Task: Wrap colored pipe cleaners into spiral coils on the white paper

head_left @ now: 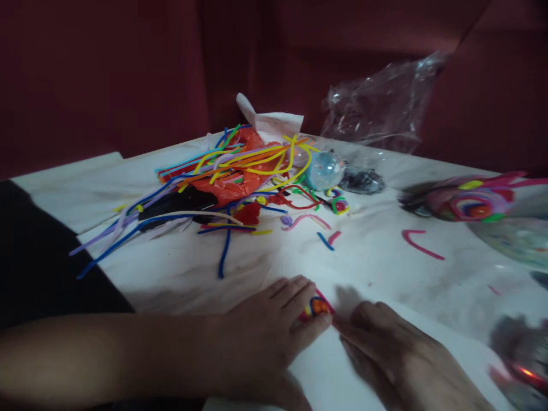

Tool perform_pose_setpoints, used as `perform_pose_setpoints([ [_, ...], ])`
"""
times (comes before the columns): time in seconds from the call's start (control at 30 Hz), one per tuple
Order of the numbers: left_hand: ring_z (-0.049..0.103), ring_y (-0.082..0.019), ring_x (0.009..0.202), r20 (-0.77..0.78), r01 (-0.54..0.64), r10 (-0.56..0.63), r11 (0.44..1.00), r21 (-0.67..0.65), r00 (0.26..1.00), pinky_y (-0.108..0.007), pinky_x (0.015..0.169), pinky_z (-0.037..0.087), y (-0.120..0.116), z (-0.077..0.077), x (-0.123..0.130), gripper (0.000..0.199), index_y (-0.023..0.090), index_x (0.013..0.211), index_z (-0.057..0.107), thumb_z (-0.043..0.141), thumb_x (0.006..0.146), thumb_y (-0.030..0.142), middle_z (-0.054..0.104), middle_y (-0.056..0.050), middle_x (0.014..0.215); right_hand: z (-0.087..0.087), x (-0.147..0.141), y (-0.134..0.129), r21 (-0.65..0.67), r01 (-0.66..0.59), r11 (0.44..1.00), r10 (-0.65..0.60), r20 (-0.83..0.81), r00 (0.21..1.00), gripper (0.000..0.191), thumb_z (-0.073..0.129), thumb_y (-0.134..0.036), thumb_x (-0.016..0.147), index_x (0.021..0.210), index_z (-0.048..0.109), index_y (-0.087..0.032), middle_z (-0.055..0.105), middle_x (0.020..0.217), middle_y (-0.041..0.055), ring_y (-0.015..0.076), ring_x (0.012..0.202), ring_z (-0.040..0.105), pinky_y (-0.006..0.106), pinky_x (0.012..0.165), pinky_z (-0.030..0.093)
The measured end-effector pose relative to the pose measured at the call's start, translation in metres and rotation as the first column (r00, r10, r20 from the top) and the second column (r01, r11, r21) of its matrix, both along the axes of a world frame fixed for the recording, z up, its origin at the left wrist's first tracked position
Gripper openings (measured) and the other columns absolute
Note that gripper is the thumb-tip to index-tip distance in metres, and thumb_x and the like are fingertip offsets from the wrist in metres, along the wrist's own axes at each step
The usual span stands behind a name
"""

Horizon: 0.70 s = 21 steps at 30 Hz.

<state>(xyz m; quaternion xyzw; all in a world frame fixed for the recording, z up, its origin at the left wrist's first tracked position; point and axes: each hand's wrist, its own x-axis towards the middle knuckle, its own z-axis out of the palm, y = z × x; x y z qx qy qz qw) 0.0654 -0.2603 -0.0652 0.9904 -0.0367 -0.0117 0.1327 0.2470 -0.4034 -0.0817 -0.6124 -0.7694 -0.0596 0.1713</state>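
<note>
A small coil of coloured craft strands (319,306), orange at the centre with blue, yellow and pink around it, lies on a white sheet of paper (327,377). My left hand (278,319) rests flat with fingers stretched, covering the coil's left part; its thumb and forefinger lie on either side of the visible part. A pink strand (324,298) runs along the coil's right edge to the fingertips of my right hand (389,342). That hand is closed, its forefinger reaching to the strand. Its thumb tip is hard to make out.
Beyond my hands lies a heap of coloured strands (257,165) on red plastic, beside a clear ball (326,170). A clear plastic bag (377,108) stands behind. Coiled strand work (475,202) sits at right, and a cut pink piece (422,245) lies nearer. Something dark and shiny (524,354) is blurred.
</note>
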Motion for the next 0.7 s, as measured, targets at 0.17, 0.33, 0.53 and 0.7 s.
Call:
perform_pose_setpoints([
  [0.17,0.004,-0.037,0.136,-0.122,-0.059,0.043,0.99,-0.127,0.992,-0.055,0.108,0.016,-0.001,-0.004,0.004,0.089,0.014,0.144,0.018,0.045,0.077,0.067,0.002,-0.02,0.149,0.002,-0.007,-0.003,-0.069,0.111,0.991,-0.112,-0.017,0.994,0.028,0.036,-0.013,0.084,0.094,0.062,-0.016,0.043,0.081,0.0076,0.0206,0.071,0.044,0.026,0.055,0.04],
  [0.33,0.0,-0.038,0.136,-0.136,-0.076,0.06,0.99,-0.119,0.989,-0.057,0.107,0.014,-0.001,-0.014,0.004,0.095,0.018,0.145,0.008,0.05,0.074,0.067,-0.003,-0.017,0.149,0.007,-0.013,-0.002,-0.102,0.176,0.979,-0.176,0.015,0.984,0.02,0.053,-0.009,0.078,0.095,0.062,-0.017,0.043,0.084,0.0063,0.0207,0.074,0.042,0.027,0.058,0.039],
  [0.53,0.0,-0.038,0.136,-0.117,-0.078,0.068,0.993,-0.084,0.991,-0.058,0.107,0.013,-0.001,-0.017,0.003,0.095,0.02,0.145,0.008,0.048,0.074,0.069,-0.003,-0.016,0.15,0.007,-0.014,-0.003,-0.121,0.193,0.974,-0.189,0.042,0.981,0.02,0.061,-0.006,0.076,0.095,0.062,-0.015,0.043,0.085,0.0059,0.0214,0.075,0.042,0.028,0.057,0.039],
  [0.7,0.001,-0.039,0.136,-0.144,-0.106,0.089,0.988,-0.116,0.986,-0.059,0.107,0.014,-0.005,-0.008,0.004,0.097,0.019,0.145,0.013,0.048,0.071,0.072,0.0,-0.017,0.15,0.009,-0.017,-0.006,-0.102,0.173,0.98,-0.17,0.043,0.985,0.024,0.054,-0.01,0.079,0.102,0.061,-0.014,0.045,0.087,0.0076,0.023,0.077,0.045,0.03,0.06,0.045],
])
